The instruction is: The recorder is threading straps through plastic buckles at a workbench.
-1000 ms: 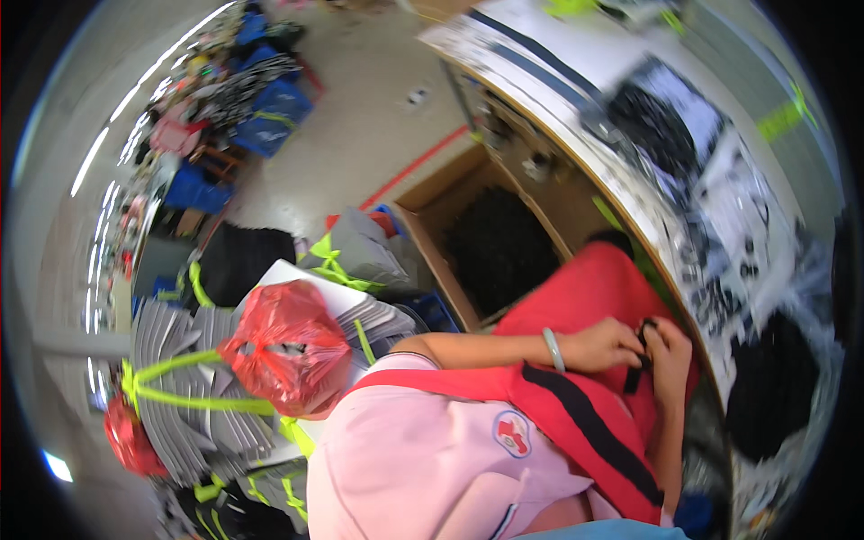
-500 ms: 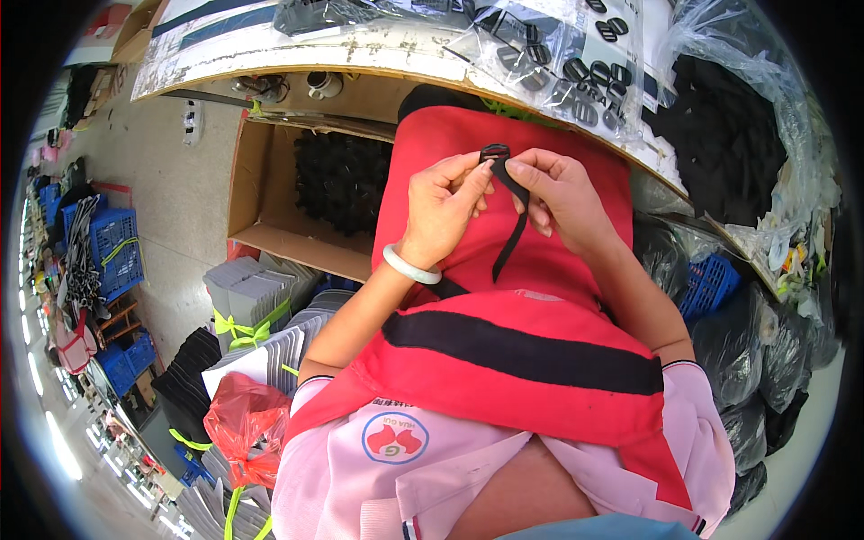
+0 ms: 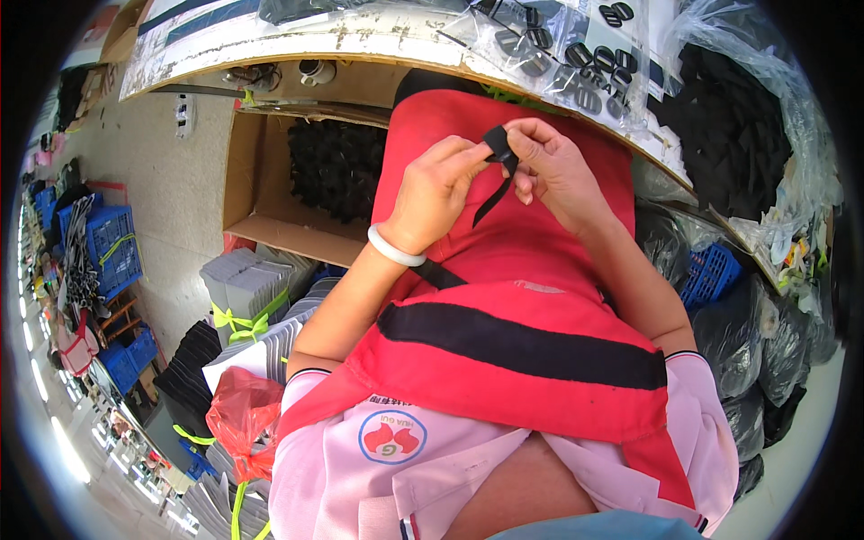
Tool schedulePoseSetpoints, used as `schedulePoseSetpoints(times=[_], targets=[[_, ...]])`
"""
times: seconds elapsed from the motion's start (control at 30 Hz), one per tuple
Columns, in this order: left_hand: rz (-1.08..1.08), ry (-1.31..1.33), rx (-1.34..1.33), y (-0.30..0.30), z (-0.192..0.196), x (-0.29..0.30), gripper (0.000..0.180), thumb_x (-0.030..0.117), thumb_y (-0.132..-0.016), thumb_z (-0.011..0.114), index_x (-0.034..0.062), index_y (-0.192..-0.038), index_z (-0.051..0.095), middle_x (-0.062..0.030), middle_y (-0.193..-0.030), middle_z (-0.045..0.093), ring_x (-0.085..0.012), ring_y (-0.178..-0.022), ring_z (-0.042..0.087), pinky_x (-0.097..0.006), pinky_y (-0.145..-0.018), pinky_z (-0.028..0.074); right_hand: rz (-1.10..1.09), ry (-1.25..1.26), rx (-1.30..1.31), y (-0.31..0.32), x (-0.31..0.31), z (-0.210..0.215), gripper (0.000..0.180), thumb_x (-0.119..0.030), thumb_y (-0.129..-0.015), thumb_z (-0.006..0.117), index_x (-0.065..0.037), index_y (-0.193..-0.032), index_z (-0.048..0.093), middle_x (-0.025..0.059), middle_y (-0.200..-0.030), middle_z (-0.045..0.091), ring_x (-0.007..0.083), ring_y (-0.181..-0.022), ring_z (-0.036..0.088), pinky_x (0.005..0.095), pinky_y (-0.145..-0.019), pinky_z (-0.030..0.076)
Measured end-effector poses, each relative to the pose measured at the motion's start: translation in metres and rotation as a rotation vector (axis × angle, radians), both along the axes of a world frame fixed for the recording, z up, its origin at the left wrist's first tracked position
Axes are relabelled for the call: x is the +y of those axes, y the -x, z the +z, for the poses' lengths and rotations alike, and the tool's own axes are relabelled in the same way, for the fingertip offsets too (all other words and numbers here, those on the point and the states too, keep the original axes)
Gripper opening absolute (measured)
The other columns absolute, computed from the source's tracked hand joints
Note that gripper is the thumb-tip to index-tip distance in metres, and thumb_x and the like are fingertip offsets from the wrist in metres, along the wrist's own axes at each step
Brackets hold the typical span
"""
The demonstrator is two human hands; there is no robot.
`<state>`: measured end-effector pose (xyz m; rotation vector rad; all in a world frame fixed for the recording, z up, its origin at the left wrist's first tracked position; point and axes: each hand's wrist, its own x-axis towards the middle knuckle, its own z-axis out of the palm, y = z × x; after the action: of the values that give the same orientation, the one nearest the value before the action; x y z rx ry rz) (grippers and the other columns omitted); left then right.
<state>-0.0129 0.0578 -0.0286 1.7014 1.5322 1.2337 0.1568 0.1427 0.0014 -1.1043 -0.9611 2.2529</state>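
Over my lap, a narrow black webbing strap point(image 3: 498, 137) is folded over at the top, its tail hanging down between my hands. My left hand point(image 3: 434, 187), with a pale bangle at the wrist, pinches the strap where a small black buckle sits, now mostly covered by the webbing and fingers. My right hand point(image 3: 560, 171) grips the upper fold of the strap between thumb and fingers. On the table ahead, several loose black buckles point(image 3: 604, 59) lie on and around clear plastic.
A worktable point(image 3: 378, 56) with a worn edge spans the front. Beneath it is a cardboard box point(image 3: 270, 229) of black pieces. Grey stacks point(image 3: 245, 281) tied with green strips and a red plastic bag point(image 3: 243, 414) lie left. Black bags point(image 3: 733, 346) and a blue basket point(image 3: 711, 274) are right.
The strap now folds over the top of the buckle, covering most of it. Both hands have risen slightly, and the hanging tail has swung left.
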Motion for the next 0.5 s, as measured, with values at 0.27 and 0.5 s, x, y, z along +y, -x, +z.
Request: schedulePoseSetpoints(times=[0.27, 0.5], targets=[[0.095, 0.562, -1.198, -0.004, 0.000, 0.000, 0.025, 0.015, -0.097, 0.057, -0.0042, -0.110, 0.066, -0.0106, -0.077, 0.068, -0.0151, -0.070, 0.063, -0.025, -0.068, 0.050, 0.096, -0.414, -0.098, 0.001, -0.004, -0.013, 0.010, -0.010, -0.091, 0.064, -0.003, -0.099, 0.064, 0.0020, -0.080, 0.062, 0.0068, -0.062, 0.058, 0.0205, -0.053, 0.047], [0.269, 0.439, -0.976, -0.010, 0.010, 0.005, 0.022, 0.013, -0.094, 0.062, -0.0067, -0.104, 0.068, -0.0102, -0.085, 0.069, -0.0155, -0.069, 0.068, -0.027, -0.060, 0.057, -0.072, -0.515, 0.052, 0.003, -0.013, 0.029, 0.010, -0.011, -0.092, 0.063, -0.001, -0.095, 0.063, 0.0021, -0.077, 0.062, 0.0064, -0.063, 0.058, 0.0201, -0.052, 0.048]])
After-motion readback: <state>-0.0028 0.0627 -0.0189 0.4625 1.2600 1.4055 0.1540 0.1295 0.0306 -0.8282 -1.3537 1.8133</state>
